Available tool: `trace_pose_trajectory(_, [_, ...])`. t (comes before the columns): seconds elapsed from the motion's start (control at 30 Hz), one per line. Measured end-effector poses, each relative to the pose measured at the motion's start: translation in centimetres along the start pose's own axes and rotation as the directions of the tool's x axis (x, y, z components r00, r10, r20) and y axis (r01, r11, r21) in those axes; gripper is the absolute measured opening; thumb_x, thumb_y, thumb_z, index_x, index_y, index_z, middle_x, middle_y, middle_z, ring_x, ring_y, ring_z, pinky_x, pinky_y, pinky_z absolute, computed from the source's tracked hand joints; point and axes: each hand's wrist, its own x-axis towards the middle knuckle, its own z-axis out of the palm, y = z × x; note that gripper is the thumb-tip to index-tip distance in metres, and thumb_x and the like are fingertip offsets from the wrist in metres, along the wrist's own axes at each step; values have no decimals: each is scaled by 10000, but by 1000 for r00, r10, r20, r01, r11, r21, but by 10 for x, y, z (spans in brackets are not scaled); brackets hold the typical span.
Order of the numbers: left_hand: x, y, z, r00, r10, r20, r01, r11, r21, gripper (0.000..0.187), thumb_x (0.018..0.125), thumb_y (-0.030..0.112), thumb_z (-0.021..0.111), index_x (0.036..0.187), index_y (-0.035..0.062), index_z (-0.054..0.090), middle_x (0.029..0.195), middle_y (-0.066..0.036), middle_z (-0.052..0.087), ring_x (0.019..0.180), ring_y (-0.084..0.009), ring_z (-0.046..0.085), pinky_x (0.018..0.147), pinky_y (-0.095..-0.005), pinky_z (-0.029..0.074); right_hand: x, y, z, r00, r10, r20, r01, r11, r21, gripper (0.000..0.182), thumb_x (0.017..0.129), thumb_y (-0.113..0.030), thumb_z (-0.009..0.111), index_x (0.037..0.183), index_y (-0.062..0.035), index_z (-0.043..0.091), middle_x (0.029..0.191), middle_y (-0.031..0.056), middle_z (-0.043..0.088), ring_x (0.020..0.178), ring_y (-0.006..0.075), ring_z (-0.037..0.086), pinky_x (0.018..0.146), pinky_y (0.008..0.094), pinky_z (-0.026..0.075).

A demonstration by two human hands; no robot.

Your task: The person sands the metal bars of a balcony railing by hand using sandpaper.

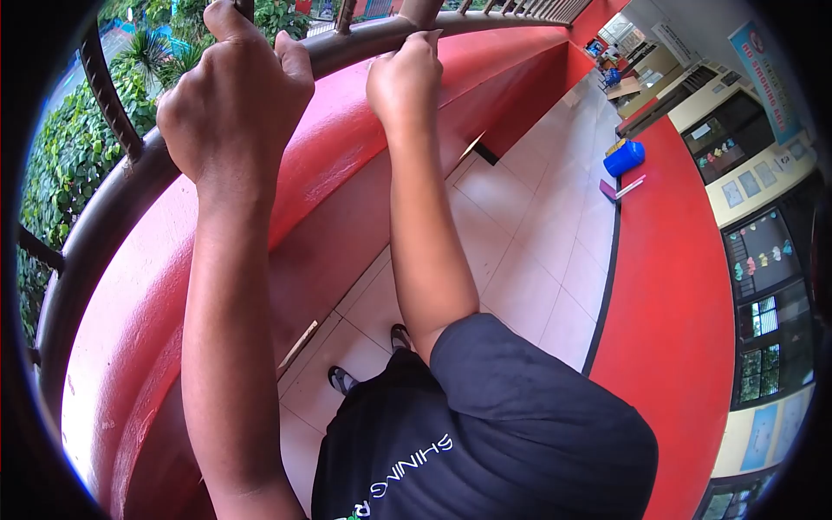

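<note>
At the upper left my left hand [232, 108] is closed, its back towards me and thumb on the right. It grips an upright bar of a dark metal railing [95, 217]; most of that bar is hidden by the hand. My right hand [405, 76] is closed around another upright bar [420, 12] a little farther along, just at the railing's thick lower pipe. Its fingers are mostly out of sight behind the bar. Both arms are stretched out over a red and pink painted parapet [329, 186] beneath the railing.
Green leafy plants [65, 165] grow beyond the railing. A tiled walkway [529, 225] runs beside the parapet, with my feet on it. Along the opposite red wall [667, 286] stand a blue bin [624, 159] and a dustpan-like object [614, 191]. Farther off are tables and chairs.
</note>
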Motion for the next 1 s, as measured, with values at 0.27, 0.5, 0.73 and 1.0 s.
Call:
trace_pose_trajectory(0.27, [0, 3, -5, 999, -24, 42, 23, 1000, 19, 546, 999, 480, 602, 1215, -19, 554, 789, -217, 773, 767, -389, 791, 684, -499, 642, -15, -7, -10, 998, -68, -4, 68, 992, 107, 288, 892, -32, 677, 1123, 138, 650, 1104, 382, 713, 1077, 487, 717, 995, 505, 563])
trace_pose_trajectory(0.5, [-1, 4, -4, 999, -24, 22, 23, 998, 56, 512, 1010, 502, 581, 1185, 23, 549, 805, -205, 779, 795, -401, 791, 716, -511, 643, -13, -5, -12, 998, -28, 52, 24, 998, 59, 260, 944, -58, 679, 1150, 98, 656, 1108, 362, 722, 1088, 479, 715, 993, 512, 566])
trace_pose_trajectory(0.73, [-3, -1, 2, 1000, 12, -22, -11, 999, 46, 497, 995, 500, 593, 1139, 25, 569, 765, -195, 771, 742, -374, 790, 660, -484, 643, -10, -5, -13, 999, -2, 42, 0, 998, 60, 309, 939, -72, 649, 1149, 150, 599, 1149, 406, 684, 1110, 528, 685, 1013, 520, 555])
trace_pose_trajectory(1.0, [-2, 0, 1, 998, 29, -62, -26, 998, 50, 467, 984, 476, 603, 1101, 24, 580, 746, -204, 766, 733, -372, 792, 644, -482, 648, -10, -8, -21, 995, -38, 95, 29, 995, 96, 518, 937, 20, 566, 1379, 235, 402, 1109, 430, 670, 1037, 522, 715, 945, 525, 602])
